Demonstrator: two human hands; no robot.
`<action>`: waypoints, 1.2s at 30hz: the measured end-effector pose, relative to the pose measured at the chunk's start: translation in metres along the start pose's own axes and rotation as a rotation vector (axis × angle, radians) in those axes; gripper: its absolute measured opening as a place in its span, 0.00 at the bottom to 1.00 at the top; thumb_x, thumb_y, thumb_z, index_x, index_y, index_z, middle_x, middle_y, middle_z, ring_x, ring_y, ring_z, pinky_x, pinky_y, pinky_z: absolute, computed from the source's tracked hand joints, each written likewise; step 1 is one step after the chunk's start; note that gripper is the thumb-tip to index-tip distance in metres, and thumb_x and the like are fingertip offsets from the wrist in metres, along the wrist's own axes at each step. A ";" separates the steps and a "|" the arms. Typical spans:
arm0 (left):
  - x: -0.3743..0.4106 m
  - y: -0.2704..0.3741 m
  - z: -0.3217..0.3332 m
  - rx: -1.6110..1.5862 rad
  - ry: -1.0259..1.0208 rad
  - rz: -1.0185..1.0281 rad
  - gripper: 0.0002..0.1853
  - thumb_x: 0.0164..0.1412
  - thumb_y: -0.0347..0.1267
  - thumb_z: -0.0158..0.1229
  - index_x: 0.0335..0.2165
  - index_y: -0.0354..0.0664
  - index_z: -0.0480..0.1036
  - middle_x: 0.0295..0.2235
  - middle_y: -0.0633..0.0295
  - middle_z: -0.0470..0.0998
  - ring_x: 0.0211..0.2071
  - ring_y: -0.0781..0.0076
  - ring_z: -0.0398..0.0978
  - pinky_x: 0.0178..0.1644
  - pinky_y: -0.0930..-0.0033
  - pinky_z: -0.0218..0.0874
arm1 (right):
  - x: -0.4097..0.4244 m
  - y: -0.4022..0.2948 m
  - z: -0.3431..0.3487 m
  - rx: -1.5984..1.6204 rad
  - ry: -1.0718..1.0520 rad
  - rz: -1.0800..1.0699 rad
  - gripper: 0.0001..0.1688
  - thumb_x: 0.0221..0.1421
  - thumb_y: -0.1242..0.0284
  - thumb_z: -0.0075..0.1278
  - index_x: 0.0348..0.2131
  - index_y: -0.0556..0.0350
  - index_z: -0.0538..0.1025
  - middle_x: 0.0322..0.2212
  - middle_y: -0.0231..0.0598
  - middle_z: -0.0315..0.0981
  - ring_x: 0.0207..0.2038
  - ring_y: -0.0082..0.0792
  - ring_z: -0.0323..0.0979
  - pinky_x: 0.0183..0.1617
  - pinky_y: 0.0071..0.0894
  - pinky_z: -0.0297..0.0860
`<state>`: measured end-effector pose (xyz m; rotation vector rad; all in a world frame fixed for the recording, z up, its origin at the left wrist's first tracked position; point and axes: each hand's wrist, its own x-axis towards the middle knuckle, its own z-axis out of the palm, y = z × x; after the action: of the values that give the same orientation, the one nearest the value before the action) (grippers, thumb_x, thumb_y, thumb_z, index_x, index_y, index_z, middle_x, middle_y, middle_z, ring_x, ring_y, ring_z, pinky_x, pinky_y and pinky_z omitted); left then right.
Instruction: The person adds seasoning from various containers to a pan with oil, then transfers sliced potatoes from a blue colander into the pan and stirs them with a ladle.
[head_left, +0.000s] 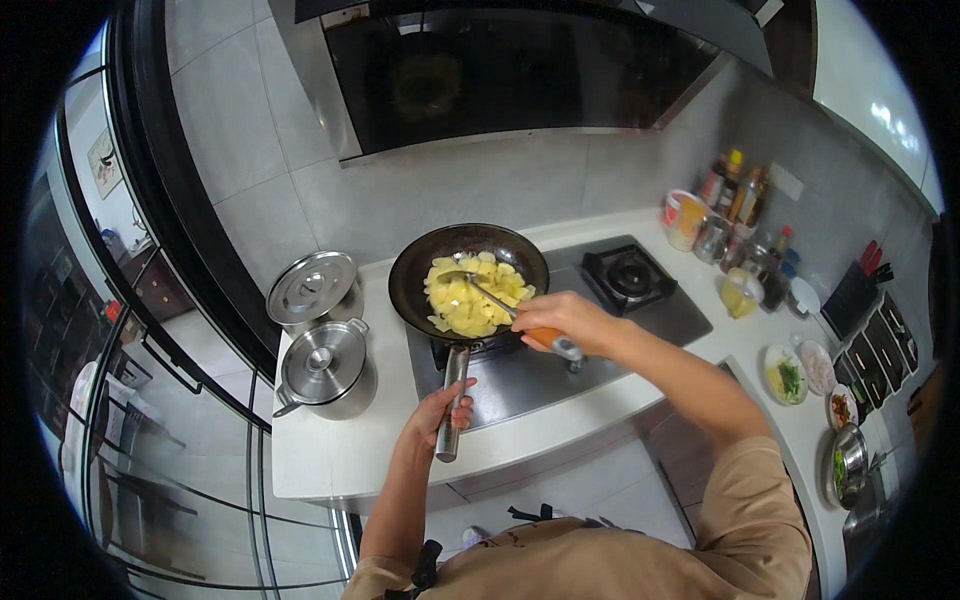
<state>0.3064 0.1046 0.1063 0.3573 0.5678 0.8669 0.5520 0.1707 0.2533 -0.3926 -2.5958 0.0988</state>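
Observation:
A dark wok (409, 289) sits over the left burner of a steel gas hob (517, 390). Pale yellow slices, probably potato, (472, 309) are heaped in the middle of it. My left hand (442, 412) is wrapped around the wok's metal handle (452, 382), which points towards me. In my right hand (566, 319) is a cooking ladle or spatula (495, 300) with an orange-brown grip. Its metal head rests among the slices at the upper left of the heap, partly buried, so its exact shape cannot be told.
Two lidded steel pots (322, 364) stand on the counter left of the hob. A second burner (628, 274) lies to the right. Bottles and jars (739, 195) line the corner, with small dishes of cut ingredients (786, 375) and a knife block (851, 304) at the right. A range hood (495, 75) hangs above.

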 end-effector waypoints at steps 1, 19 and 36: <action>-0.001 -0.001 -0.003 -0.002 0.002 0.003 0.20 0.56 0.35 0.47 0.45 0.39 0.56 0.21 0.65 0.61 0.16 0.85 0.55 0.16 0.84 0.49 | -0.001 -0.011 -0.013 0.036 0.060 -0.002 0.09 0.38 0.78 0.54 0.27 0.56 0.73 0.27 0.40 0.72 0.30 0.38 0.72 0.33 0.30 0.69; -0.002 -0.001 0.003 -0.012 -0.010 0.009 0.20 0.57 0.36 0.46 0.45 0.38 0.57 0.20 0.66 0.62 0.16 0.84 0.54 0.16 0.84 0.48 | -0.021 -0.012 0.016 0.015 0.214 0.083 0.11 0.36 0.78 0.54 0.27 0.54 0.71 0.25 0.39 0.69 0.28 0.40 0.70 0.30 0.32 0.68; 0.001 -0.002 0.000 -0.017 -0.034 0.027 0.20 0.56 0.36 0.48 0.45 0.38 0.57 0.21 0.66 0.62 0.17 0.85 0.54 0.17 0.84 0.49 | -0.006 0.025 0.043 -0.063 0.143 0.038 0.14 0.36 0.81 0.51 0.29 0.54 0.71 0.30 0.41 0.67 0.31 0.42 0.69 0.32 0.34 0.67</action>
<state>0.3082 0.1043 0.1047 0.3645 0.5252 0.8891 0.5420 0.1932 0.2094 -0.4548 -2.4554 0.0018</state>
